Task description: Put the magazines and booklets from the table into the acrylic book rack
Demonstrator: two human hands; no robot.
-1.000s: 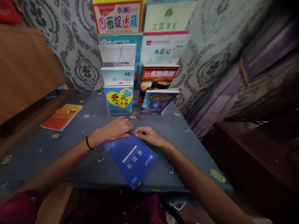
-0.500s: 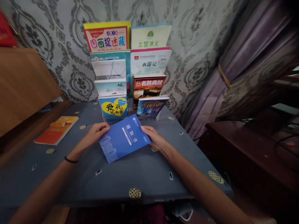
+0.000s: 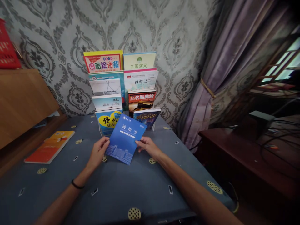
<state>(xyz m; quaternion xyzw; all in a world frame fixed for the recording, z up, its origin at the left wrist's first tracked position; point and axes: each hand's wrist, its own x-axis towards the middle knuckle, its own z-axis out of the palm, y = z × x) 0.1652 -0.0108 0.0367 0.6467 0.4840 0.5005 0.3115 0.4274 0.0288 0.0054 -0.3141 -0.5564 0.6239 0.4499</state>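
Note:
A blue booklet [image 3: 124, 140] with white lettering is held tilted above the table, its cover facing me. My left hand [image 3: 98, 153] pinches its left edge, and my right hand [image 3: 148, 147] grips the right edge between thumb and fingers. Just behind it stand books in two stepped columns. The booklet's top corner overlaps the blue book with a yellow heart [image 3: 105, 120] at the front left. At the front right is a dark blue book [image 3: 147, 117]; a book with a red title band [image 3: 142, 99] rises behind it.
An orange book [image 3: 50, 147] lies flat at the left of the cloth-covered table [image 3: 112, 190]. Beyond it is a wooden cabinet [image 3: 23, 103] with a red object [image 3: 8, 47] on top. A tied curtain [image 3: 199, 103] and a dark red desk [image 3: 234, 156] with cables are at the right.
The booklet has been turned more upright, its lettering now nearer level, with both hands still on its edges. My view has tilted up, so the book columns appear lower.

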